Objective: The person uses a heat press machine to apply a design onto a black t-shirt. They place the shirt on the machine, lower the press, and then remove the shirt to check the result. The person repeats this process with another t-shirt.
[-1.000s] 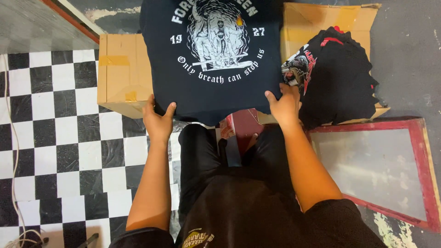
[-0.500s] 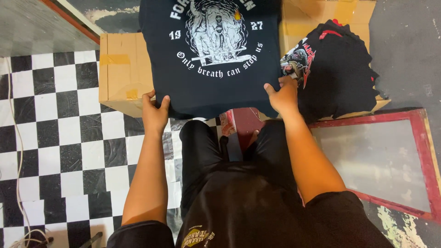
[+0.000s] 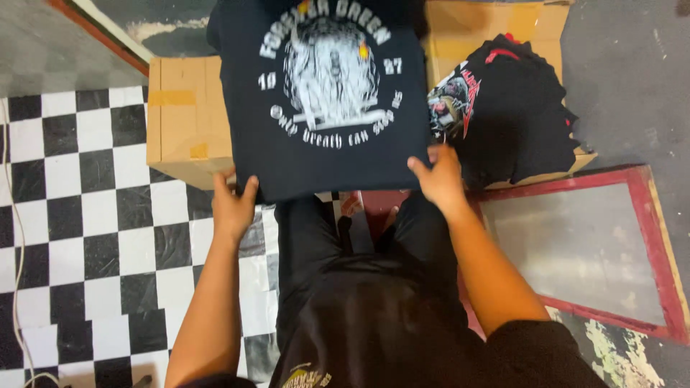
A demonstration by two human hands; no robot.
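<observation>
A folded black T-shirt with a round white print lies flat on a cardboard box in front of me. My left hand grips its near left corner. At the near right corner, my right hand pinches the hem. Both arms reach forward over my lap, which is in black clothing.
A heap of black printed shirts rests on a second cardboard box at the right. A red-framed screen lies on the floor to the right. Black and white checked floor spreads to the left, with a thin white cable.
The shirt and both hands now sit lower in the picture than before, mostly from the camera tilting. My grip on the near corners is unchanged.
</observation>
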